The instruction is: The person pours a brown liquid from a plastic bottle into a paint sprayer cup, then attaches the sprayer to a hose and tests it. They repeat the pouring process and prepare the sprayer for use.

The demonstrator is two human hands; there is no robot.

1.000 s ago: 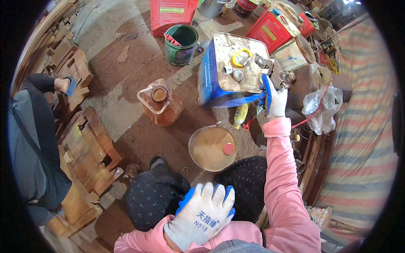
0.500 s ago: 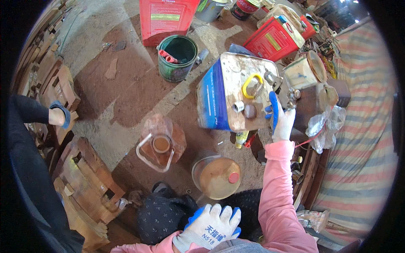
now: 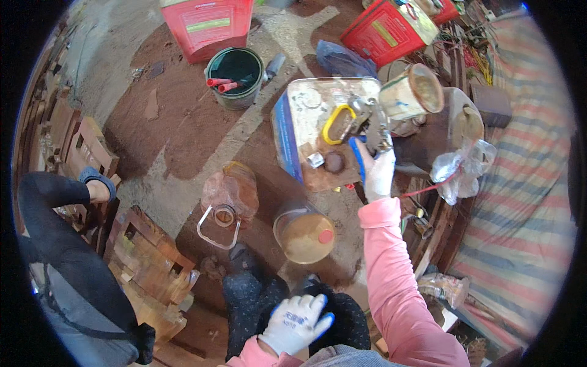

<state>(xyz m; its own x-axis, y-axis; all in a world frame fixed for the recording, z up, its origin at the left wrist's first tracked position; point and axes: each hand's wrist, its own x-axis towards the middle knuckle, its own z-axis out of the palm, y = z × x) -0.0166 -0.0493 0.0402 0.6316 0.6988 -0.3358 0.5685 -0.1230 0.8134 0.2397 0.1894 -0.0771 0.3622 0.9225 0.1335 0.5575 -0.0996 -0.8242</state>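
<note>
Right hand (image 3: 377, 170) grips a metal tool (image 3: 374, 125) on the blue-sided tin (image 3: 306, 131); left hand (image 3: 295, 323) rests open on knee.

Both hands gloved, left hand (image 3: 295, 322) and right hand (image 3: 377, 173): white knit with blue-coated fingertips, dark print on the back; pink long sleeves; dark dotted trousers.

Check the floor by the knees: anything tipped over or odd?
Yes. The clear amber-tinted jug lies on its side on the dirt, its handle toward the camera. The round can beside it stands upright. No spill shows around either.
</note>
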